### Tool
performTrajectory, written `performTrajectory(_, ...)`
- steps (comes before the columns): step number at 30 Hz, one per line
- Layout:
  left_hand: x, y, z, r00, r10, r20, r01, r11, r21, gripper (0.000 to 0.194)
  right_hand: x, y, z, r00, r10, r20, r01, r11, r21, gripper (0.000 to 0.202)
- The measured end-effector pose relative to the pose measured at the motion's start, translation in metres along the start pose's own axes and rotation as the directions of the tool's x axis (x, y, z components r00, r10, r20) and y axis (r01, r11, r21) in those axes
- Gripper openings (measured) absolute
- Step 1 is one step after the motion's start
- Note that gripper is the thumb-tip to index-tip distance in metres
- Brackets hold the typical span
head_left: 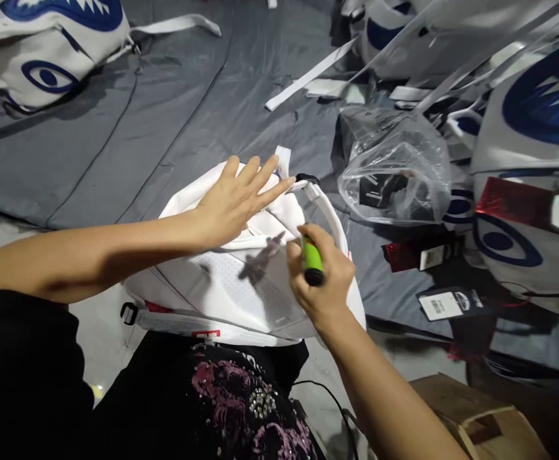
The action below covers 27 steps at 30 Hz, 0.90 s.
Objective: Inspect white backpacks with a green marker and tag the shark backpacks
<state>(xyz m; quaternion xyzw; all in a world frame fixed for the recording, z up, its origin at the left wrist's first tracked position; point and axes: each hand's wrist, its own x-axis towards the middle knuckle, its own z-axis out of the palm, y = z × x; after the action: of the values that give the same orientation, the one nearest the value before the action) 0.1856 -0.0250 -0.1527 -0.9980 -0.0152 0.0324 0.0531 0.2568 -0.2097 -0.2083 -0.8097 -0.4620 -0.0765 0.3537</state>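
A white backpack [241, 287] lies in front of me across my lap and the table edge, with its shoulder strap [333, 220] and black buckle [306, 179] on the right. My left hand [241, 198] rests on its upper part, fingers spread and holding nothing. In my right hand [324, 275] is a bright green tool handle with a black end [312, 259], gripped in a fist over the bag's right side. The tool's working end is hidden, so I cannot tell its kind.
A grey cloth [174, 128] covers the table. More white backpacks with blue eye patterns lie at the upper left [53, 57] and right [509, 243]. Between them are a clear plastic bag [394, 166] and hang tags [444, 303]. A cardboard box [456, 399] stands at lower right.
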Motion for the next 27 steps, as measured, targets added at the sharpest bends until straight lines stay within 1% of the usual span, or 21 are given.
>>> performTrajectory(2, 0.001, 0.000, 0.000, 1.000, 0.000, 0.006, 0.000, 0.998, -0.057, 0.085, -0.006, -0.003, -0.011, 1.000, 0.011, -0.007, -0.010, 0.990, 0.141, 0.024)
performTrajectory(5, 0.004, 0.001, 0.000, 1.000, -0.023, 0.010, 0.024, 0.997, -0.076, 0.081, 0.004, -0.009, -0.013, 0.995, 0.100, -0.005, -0.095, 0.957, 0.273, 0.018)
performTrajectory(6, 0.005, 0.001, 0.000, 0.999, -0.031, 0.008, 0.031, 0.997, -0.076, 0.079, 0.010, -0.011, -0.011, 0.993, 0.113, 0.015, -0.112, 0.947, 0.302, 0.016)
performTrajectory(7, 0.006, 0.002, 0.000, 0.999, -0.038, 0.004, 0.039, 0.996, -0.077, 0.077, 0.017, -0.011, -0.008, 0.993, 0.096, 0.066, -0.113, 0.937, 0.331, 0.014)
performTrajectory(8, 0.008, 0.002, 0.000, 0.999, -0.047, 0.000, 0.047, 0.996, -0.079, 0.076, 0.023, -0.010, -0.006, 0.989, 0.050, 0.142, -0.098, 0.929, 0.358, 0.012)
performTrajectory(10, 0.010, 0.003, 0.001, 0.998, -0.067, -0.007, 0.066, 0.994, -0.085, 0.074, 0.034, -0.007, -0.003, 0.950, -0.075, 0.304, -0.053, 0.918, 0.393, 0.013)
performTrajectory(12, 0.011, 0.003, 0.002, 0.997, -0.077, -0.011, 0.076, 0.992, -0.096, 0.073, 0.042, -0.003, -0.005, 0.898, -0.143, 0.417, -0.036, 0.919, 0.392, 0.017)
performTrajectory(15, 0.011, 0.003, 0.003, 0.997, -0.070, -0.023, 0.067, 0.990, -0.125, 0.074, 0.050, 0.001, -0.016, 0.819, -0.153, 0.553, -0.042, 0.945, 0.323, 0.020)
performTrajectory(17, 0.010, 0.003, 0.002, 0.997, -0.069, -0.023, 0.065, 0.988, -0.142, 0.075, 0.054, 0.003, -0.022, 0.770, -0.156, 0.619, -0.002, 0.969, 0.247, 0.022)
performTrajectory(18, 0.010, 0.003, 0.001, 0.998, -0.068, -0.018, 0.065, 0.987, -0.148, 0.076, 0.055, 0.003, -0.023, 0.759, -0.170, 0.629, 0.037, 0.975, 0.219, 0.022)
performTrajectory(19, 0.010, 0.003, 0.001, 0.998, -0.070, -0.010, 0.067, 0.986, -0.153, 0.076, 0.056, 0.004, -0.024, 0.758, -0.189, 0.625, 0.073, 0.976, 0.207, 0.023)
performTrajectory(21, 0.010, 0.003, -0.001, 0.997, -0.071, 0.003, 0.071, 0.984, -0.165, 0.075, 0.055, 0.005, -0.021, 0.781, -0.226, 0.582, 0.112, 0.968, 0.225, 0.023)
performTrajectory(24, 0.011, 0.003, -0.001, 0.997, -0.074, 0.000, 0.073, 0.980, -0.184, 0.071, 0.050, 0.004, -0.016, 0.813, -0.237, 0.532, 0.097, 0.956, 0.276, 0.022)
performTrajectory(27, 0.011, 0.003, 0.000, 0.997, -0.081, 0.003, 0.080, 0.982, -0.170, 0.071, 0.046, 0.000, -0.015, 0.806, -0.229, 0.546, 0.135, 0.969, 0.206, 0.023)
